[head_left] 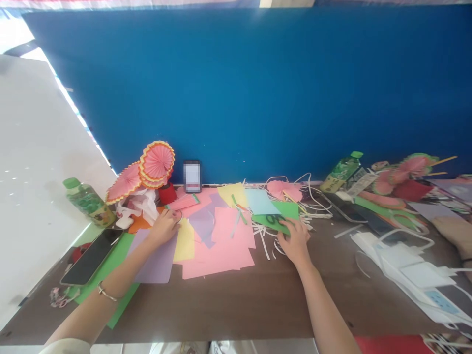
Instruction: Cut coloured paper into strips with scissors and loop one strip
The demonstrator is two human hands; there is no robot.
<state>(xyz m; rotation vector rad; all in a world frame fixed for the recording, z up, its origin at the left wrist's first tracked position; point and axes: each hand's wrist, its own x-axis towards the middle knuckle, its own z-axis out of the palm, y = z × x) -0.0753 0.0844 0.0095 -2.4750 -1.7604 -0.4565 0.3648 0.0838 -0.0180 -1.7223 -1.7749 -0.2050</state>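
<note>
My left hand (164, 228) is over the left part of the paper pile, fingers curled beside the pink folded strip with green edging (184, 201). A small rounded thing shows at its fingertips; I cannot make out what it is. Below that wrist lies a purple sheet (153, 260), with a yellow sheet (185, 241) next to it. My right hand (296, 238) rests at the near edge of a green sheet (291, 210), thumb and fingers apart, fingertips by the dark-handled scissors (275, 219). A light blue sheet (261, 201) overlaps the green one. Pink sheets (221, 255) spread between both hands.
Pink pleated paper fans (158, 164), a green-capped bottle (88, 201) and a phone (92, 256) stand or lie at left. White paper strips (263, 243) litter the middle. A power strip (405, 275) with cables, another bottle (341, 172) and another person's hand (450, 231) are at right.
</note>
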